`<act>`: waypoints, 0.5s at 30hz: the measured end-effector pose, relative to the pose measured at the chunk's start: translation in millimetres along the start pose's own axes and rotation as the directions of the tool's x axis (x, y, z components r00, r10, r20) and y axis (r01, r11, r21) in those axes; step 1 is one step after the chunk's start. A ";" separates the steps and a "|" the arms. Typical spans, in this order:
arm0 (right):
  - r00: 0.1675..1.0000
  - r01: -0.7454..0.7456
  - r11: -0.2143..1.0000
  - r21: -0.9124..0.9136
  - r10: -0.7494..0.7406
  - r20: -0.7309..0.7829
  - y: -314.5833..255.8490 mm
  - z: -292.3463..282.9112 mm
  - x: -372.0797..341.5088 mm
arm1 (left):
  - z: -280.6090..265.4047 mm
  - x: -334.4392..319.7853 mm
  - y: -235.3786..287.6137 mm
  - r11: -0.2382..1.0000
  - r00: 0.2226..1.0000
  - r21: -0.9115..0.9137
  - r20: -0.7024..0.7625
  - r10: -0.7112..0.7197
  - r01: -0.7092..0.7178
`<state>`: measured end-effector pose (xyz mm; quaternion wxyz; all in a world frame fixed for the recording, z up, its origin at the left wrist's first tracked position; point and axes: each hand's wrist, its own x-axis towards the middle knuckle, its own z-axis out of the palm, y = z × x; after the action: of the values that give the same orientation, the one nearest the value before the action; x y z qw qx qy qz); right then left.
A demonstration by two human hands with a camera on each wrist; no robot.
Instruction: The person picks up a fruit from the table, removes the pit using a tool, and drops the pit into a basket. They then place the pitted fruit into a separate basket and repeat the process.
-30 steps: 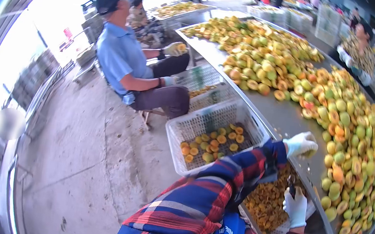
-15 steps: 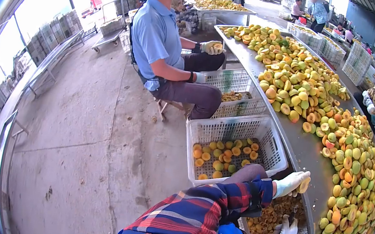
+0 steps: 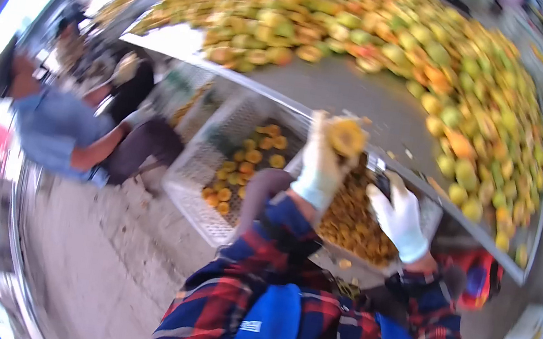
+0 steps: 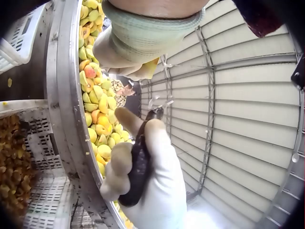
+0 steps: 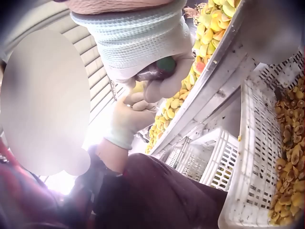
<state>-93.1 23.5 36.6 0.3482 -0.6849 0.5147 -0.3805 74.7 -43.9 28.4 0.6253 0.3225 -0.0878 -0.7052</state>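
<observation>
In the head view, my white-gloved left hand holds up a yellow peach half near the table edge, its cut face showing. Just right of it, my gloved right hand grips a dark-handled tool with a small metal tip. The left wrist view shows fingers wrapped round the dark handle, metal prongs pointing up. Seen from the right wrist, the handle's green end pokes out of the fist, and the left hand is close beyond it.
Peach halves are heaped on the metal table. Below its edge stands a white crate of brown pits and scraps. Left of it, another crate contains several peach halves. A seated person in blue is at the left.
The left hand has drawn back from the table with the peach half. The right hand has risen with the tool from over the pit crate, bringing both hands closer. The head view has swung right.
</observation>
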 end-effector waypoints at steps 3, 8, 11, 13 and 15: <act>0.996 0.071 0.994 -0.082 -0.075 -0.047 9.2 -1.5 0.4 | -5.4 4.7 -1.2 0.980 0.990 0.198 0.138 -0.019 -0.009; 0.978 0.140 0.959 -0.247 -0.173 -0.115 25.1 -2.6 5.0 | 7.8 8.0 -15.1 0.967 0.992 0.252 0.105 -0.073 0.045; 0.995 0.037 0.960 -0.279 -0.062 -0.079 22.8 -6.9 5.9 | 19.7 2.9 -29.8 0.951 0.990 0.306 0.120 -0.068 0.028; 0.992 0.043 0.962 -0.270 -0.073 -0.099 29.5 -5.7 6.0 | 23.2 2.5 -36.4 0.947 0.995 0.321 0.096 -0.039 0.006; 0.988 0.027 0.971 -0.238 -0.061 -0.141 33.0 -5.3 7.2 | 18.3 7.2 -40.0 0.944 0.985 0.327 0.171 -0.022 -0.036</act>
<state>-110.9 8.5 11.6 0.2173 -0.7027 0.5650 -0.3740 31.3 -47.7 19.0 0.5553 0.3596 -0.2592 -0.7036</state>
